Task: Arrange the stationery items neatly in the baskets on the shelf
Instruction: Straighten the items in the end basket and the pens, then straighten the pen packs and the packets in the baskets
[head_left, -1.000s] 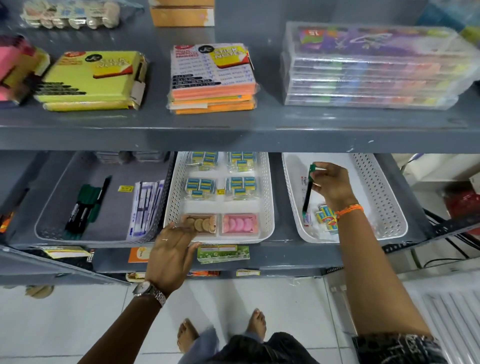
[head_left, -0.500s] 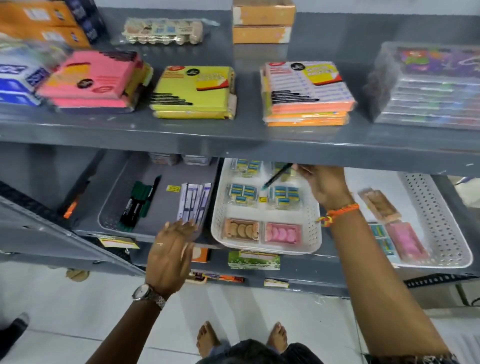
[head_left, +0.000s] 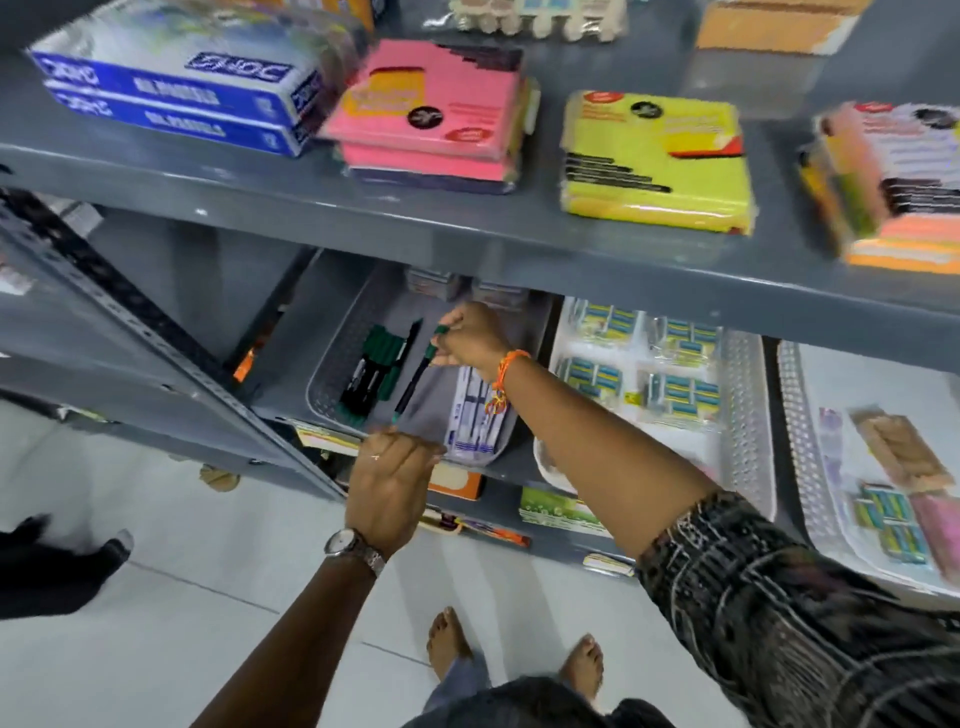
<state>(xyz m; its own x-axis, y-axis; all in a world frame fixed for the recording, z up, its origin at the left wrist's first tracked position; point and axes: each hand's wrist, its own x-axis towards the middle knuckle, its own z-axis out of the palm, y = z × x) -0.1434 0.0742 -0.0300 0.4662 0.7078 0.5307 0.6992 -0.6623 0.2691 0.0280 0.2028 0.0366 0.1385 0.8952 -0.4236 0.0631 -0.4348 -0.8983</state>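
Observation:
My right hand (head_left: 472, 335) reaches under the upper shelf and pinches the green cap end of a dark marker (head_left: 413, 382), held slanted over the grey basket (head_left: 332, 364). Several green-capped markers (head_left: 371, 374) lie in that basket at its left, and white packets (head_left: 475, 421) lie at its right. My left hand (head_left: 389, 478) grips the grey basket's front rim. A white basket (head_left: 743, 410) with small blue-and-yellow packs stands to the right, and another white basket (head_left: 802, 457) with eraser packs stands further right.
Above, the grey shelf (head_left: 519, 234) carries blue boxes (head_left: 176, 93) and pink (head_left: 431, 114), yellow (head_left: 654, 161) and orange (head_left: 893, 187) sticky-note packs. A slotted shelf post (head_left: 130, 306) slants at left. Packets lie on the lower shelf. A dark shape (head_left: 47, 561) sits on the floor at left.
My right hand carried the marker leftward from the white baskets to over the grey basket. My left hand shifted from the middle white basket's rim to the grey basket's rim. The view swung left.

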